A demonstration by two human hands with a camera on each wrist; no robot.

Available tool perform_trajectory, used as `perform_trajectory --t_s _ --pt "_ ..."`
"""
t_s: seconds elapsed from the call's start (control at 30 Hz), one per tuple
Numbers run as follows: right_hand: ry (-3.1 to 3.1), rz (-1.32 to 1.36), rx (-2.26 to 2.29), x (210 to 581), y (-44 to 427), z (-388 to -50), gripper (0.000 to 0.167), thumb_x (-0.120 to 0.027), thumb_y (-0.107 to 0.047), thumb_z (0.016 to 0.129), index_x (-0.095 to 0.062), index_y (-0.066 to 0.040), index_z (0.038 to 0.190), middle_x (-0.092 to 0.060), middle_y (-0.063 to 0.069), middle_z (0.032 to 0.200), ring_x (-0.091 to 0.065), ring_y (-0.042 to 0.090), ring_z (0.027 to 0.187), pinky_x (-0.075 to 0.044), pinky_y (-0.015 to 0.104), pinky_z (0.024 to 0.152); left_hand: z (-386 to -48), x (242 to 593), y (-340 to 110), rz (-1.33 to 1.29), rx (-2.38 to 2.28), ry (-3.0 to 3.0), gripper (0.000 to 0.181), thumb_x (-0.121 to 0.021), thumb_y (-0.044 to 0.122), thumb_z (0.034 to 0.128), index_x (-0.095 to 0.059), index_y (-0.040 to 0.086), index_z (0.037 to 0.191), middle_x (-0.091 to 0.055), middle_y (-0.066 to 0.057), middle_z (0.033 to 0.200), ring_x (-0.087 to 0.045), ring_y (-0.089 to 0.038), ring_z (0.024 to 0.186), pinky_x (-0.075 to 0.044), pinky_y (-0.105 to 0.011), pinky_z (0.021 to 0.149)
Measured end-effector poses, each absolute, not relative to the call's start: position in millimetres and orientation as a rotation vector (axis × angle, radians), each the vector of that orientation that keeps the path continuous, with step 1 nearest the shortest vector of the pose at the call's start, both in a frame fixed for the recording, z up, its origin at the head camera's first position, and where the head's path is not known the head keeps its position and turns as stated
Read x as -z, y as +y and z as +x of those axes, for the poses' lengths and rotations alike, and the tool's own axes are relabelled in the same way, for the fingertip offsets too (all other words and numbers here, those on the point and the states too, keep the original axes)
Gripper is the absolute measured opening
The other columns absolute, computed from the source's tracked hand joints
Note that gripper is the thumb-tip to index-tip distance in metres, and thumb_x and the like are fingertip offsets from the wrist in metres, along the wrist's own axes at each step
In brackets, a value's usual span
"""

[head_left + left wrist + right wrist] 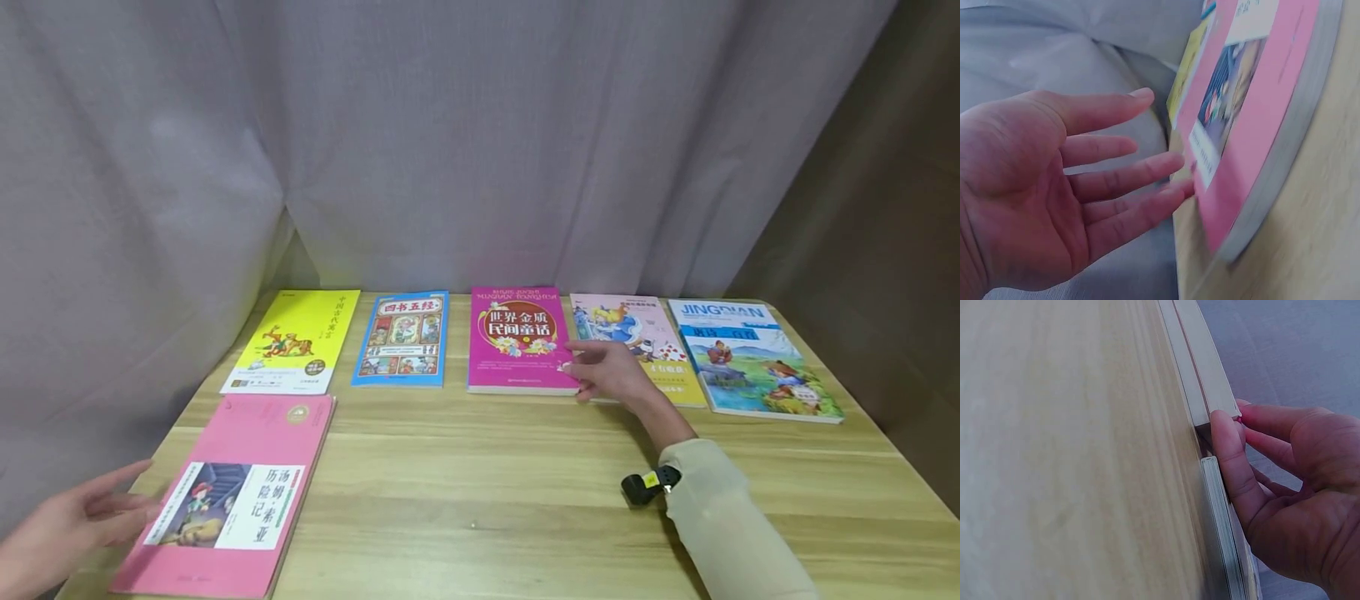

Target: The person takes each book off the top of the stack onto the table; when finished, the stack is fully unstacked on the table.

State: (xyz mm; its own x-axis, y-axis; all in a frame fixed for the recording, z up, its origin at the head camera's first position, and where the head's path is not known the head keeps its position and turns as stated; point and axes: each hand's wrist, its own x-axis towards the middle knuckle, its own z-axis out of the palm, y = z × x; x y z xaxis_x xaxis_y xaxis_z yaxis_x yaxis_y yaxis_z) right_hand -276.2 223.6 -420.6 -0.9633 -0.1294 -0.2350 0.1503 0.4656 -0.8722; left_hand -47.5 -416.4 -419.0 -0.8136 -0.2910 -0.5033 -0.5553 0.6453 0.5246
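At the right front corner of a magenta book (517, 379) is my right hand (611, 373). In the right wrist view, its thumb (1229, 450) lies against the page edges (1216, 394), with the other fingers around the corner at the cover side. My left hand (82, 517) is beside the left edge of a pink book (217, 425) at the table's near left. Its fingers (1129, 178) are spread and loosely bent, with fingertips at the book's edge; whether they touch it cannot be told.
Along the back of the wooden table (465, 500) lie a yellow book (300, 321), a blue-bordered book (401, 350), a pink-and-yellow book (618, 321) partly behind my right hand, and a blue-green book (738, 358). A grey curtain (450, 142) hangs behind.
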Motion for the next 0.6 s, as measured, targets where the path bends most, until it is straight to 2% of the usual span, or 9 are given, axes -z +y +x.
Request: perform_trajectory --t_s 0.13,0.27,0.37,0.47,0.53,0.6 --pt "2.444 0.003 1.511 421.0 221.0 -276.2 0.060 -0.074 -0.013 0.100 -0.052 -0.008 0.156 -0.063 0.025 0.132 -0.068 0.014 0.070 -0.068 0.038 0.069 -48.4 410.0 -403.0 -0.607 -0.930 2.607 0.116 -0.077 0.058 0.0920 -0.015 -0.010 0.163 -0.066 -0.037 0.128 -0.070 -0.038 0.103 -0.058 -0.046 0.082" --pt "2.442 0.002 1.507 421.3 219.0 -275.8 0.060 -0.074 -0.014 0.100 -0.052 -0.009 0.156 -0.063 0.023 0.129 -0.067 0.014 0.070 -0.068 0.038 0.069 -52.0 403.8 -390.4 -0.625 -0.966 2.619 0.111 -0.074 0.056 0.0945 -0.015 -0.005 0.165 -0.062 -0.038 0.136 -0.067 -0.043 0.110 -0.058 -0.047 0.082" --pt "2.445 0.016 1.499 421.5 219.9 -276.1 0.060 -0.074 -0.015 0.100 -0.052 -0.010 0.156 -0.063 0.022 0.129 -0.067 0.015 0.070 -0.068 0.038 0.069 -58.4 396.3 -374.8 -0.556 -1.053 2.628 0.102 -0.073 0.051 0.0981 -0.017 0.000 0.167 -0.065 -0.033 0.135 -0.071 -0.030 0.103 -0.060 -0.039 0.080" --pt "2.450 0.025 1.497 421.4 221.5 -276.4 0.060 -0.074 -0.016 0.101 -0.053 -0.010 0.156 -0.063 0.022 0.129 -0.068 0.016 0.070 -0.068 0.038 0.069 -65.4 391.2 -355.0 -0.367 -1.188 2.681 0.085 -0.069 0.040 0.1031 -0.027 0.003 0.166 -0.072 -0.024 0.128 -0.072 -0.014 0.097 -0.062 -0.032 0.076" --pt "2.452 0.028 1.498 421.1 222.6 -276.5 0.059 -0.074 -0.016 0.101 -0.052 -0.011 0.156 -0.063 0.022 0.129 -0.068 0.016 0.070 -0.068 0.038 0.069 -70.9 390.5 -339.4 -0.241 -1.294 2.663 0.078 -0.069 0.033 0.1042 -0.031 0.003 0.165 -0.075 -0.017 0.124 -0.072 -0.009 0.093 -0.064 -0.029 0.076" --pt "2.453 0.030 1.500 420.8 223.8 -276.4 0.059 -0.073 -0.016 0.101 -0.052 -0.011 0.156 -0.063 0.022 0.130 -0.068 0.016 0.070 -0.068 0.038 0.069 -78.2 391.2 -322.5 -0.132 -1.370 2.637 0.072 -0.069 0.029 0.1041 -0.036 0.003 0.163 -0.075 -0.015 0.122 -0.073 -0.010 0.092 -0.065 -0.030 0.076"
